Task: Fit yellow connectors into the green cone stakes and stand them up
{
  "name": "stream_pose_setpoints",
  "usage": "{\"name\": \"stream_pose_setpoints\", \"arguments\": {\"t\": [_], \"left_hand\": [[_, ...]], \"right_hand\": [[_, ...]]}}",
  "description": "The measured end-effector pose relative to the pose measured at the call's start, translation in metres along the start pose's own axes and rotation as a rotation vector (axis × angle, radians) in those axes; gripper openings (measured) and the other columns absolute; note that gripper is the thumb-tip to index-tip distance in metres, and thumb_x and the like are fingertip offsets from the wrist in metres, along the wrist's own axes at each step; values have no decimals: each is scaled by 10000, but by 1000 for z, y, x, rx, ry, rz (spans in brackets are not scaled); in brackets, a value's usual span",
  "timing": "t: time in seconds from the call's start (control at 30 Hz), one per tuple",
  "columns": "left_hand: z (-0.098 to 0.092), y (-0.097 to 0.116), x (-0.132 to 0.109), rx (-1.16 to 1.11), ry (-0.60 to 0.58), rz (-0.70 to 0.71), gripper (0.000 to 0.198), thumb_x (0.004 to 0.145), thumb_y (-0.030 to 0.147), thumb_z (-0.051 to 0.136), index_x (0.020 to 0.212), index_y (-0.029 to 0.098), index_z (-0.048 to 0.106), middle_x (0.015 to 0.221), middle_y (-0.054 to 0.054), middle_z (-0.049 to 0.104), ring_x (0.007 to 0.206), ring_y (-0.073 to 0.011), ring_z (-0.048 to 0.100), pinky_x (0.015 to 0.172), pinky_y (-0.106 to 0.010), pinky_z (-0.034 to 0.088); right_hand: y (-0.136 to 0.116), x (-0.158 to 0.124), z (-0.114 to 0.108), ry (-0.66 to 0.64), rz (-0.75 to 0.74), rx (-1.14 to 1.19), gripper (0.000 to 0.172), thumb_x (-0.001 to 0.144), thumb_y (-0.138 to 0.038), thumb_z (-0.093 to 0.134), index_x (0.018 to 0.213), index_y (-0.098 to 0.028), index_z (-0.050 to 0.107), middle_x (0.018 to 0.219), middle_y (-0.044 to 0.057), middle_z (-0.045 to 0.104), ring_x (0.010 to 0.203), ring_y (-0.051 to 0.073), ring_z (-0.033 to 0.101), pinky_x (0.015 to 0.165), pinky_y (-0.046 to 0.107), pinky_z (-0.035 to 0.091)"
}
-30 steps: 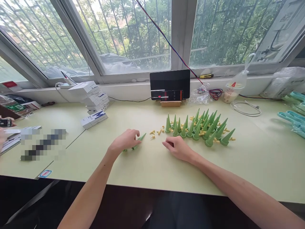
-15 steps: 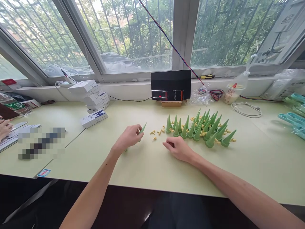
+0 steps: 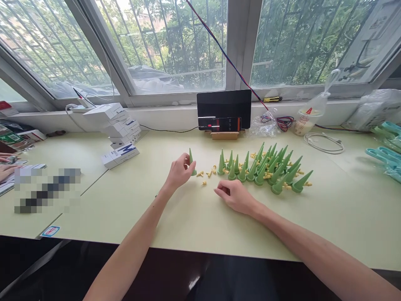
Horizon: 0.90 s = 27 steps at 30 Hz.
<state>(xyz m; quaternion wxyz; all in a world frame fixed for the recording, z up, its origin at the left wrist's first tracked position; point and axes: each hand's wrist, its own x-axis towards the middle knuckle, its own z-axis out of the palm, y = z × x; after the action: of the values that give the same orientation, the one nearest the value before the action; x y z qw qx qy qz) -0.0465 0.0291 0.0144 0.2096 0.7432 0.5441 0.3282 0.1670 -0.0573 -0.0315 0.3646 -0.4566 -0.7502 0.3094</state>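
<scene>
My left hand [image 3: 181, 169] has its thumb and fingers closed round a green cone [image 3: 191, 156] with a wide round base. The cone is upright, its tip pointing up; whether its base touches the table I cannot tell. Just right of it lie several small yellow pegs [image 3: 204, 183]. My right hand [image 3: 233, 195] rests on the table, fingers curled in; what they hold, if anything, is hidden. Beyond my right hand stands a group of green cones [image 3: 259, 175], many tilted, with yellow pegs among them. A scrap of green [image 3: 156, 195] shows beside my left forearm.
A dark tablet [image 3: 224, 106] and a phone [image 3: 230, 125] lean at the back on a cardboard stand. White boxes [image 3: 120, 155] are stacked at left. A drink cup [image 3: 305, 121], a coiled cable [image 3: 324, 143] and blue-green scissor-like handles [image 3: 382, 156] lie rightward. Another person's hand [image 3: 8, 170] is far left.
My left hand has moved right and slightly away from me with the green cone, which has turned from slanted to upright. My right hand has stayed in place.
</scene>
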Motion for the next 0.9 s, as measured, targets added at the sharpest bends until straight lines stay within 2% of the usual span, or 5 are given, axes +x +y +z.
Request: {"name": "stream_pose_setpoints", "arguments": {"t": [0.2,0.4,0.6,0.9], "left_hand": [[1,-6,-8,32,-76,32,90,848,296,482,817,212,474,748,0,632,561,-119,562,544,-247,411],[3,-8,-9,101,-135,58,159,831,363,523,859,214,572,592,37,540,504,-122,492,545,-258,406],[2,-12,-8,175,-188,53,192,775,373,585,858,210,644,630,15,592,609,-154,564,582,-266,436],[6,-15,-6,230,-171,2,187,766,347,585,853,208,676,745,-31,649,775,-204,616,671,-295,467]], "right_hand": [[0,-2,-1,1,6,-13,288,925,-307,500,665,-186,479,550,-51,409,514,100,331,521,253,287],[-1,-2,-2,-7,6,-27,285,925,-311,504,669,-185,492,554,-47,416,519,102,335,524,253,292],[-1,-2,-3,-11,13,-29,287,924,-306,499,665,-184,499,554,-43,421,518,104,337,522,255,288],[-2,-3,-3,-18,15,-29,284,920,-296,504,659,-185,492,552,-47,403,517,103,326,520,256,282]]}}
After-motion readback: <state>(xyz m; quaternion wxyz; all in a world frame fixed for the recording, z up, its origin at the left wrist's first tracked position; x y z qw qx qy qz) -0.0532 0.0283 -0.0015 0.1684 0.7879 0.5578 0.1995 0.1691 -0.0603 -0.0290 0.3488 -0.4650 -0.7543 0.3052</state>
